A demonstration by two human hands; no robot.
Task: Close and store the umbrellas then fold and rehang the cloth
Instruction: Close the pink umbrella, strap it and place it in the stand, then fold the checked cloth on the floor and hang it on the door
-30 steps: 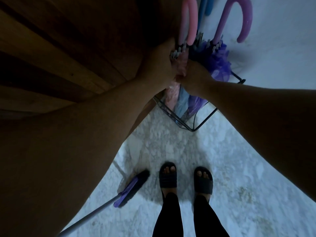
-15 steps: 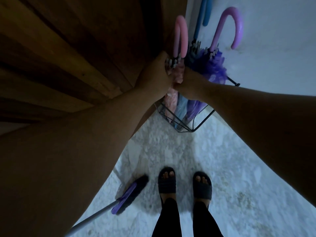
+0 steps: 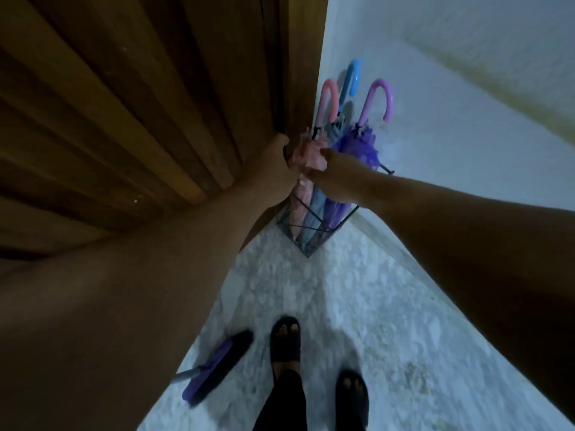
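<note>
Three closed umbrellas stand in a black wire stand [image 3: 306, 248] in the corner by the white wall: a pink umbrella [image 3: 306, 157], a blue umbrella [image 3: 350, 80] behind it, and a purple umbrella [image 3: 361, 144] on the right. My left hand [image 3: 273, 160] grips the pink umbrella's folded canopy from the left. My right hand [image 3: 334, 174] holds the same pink canopy from the right, fingers curled over its ruffled fabric. No cloth is in view.
A brown wooden door [image 3: 140, 104] fills the upper left, right beside the stand. A purple broom head [image 3: 217, 365] with a grey handle lies on the marbled floor by my left foot [image 3: 284, 339]. My right foot [image 3: 353, 396] stands further back.
The view has pulled back and down, so the umbrellas and stand sit further away. My right foot has stepped back. Both hands remain on the pink umbrella.
</note>
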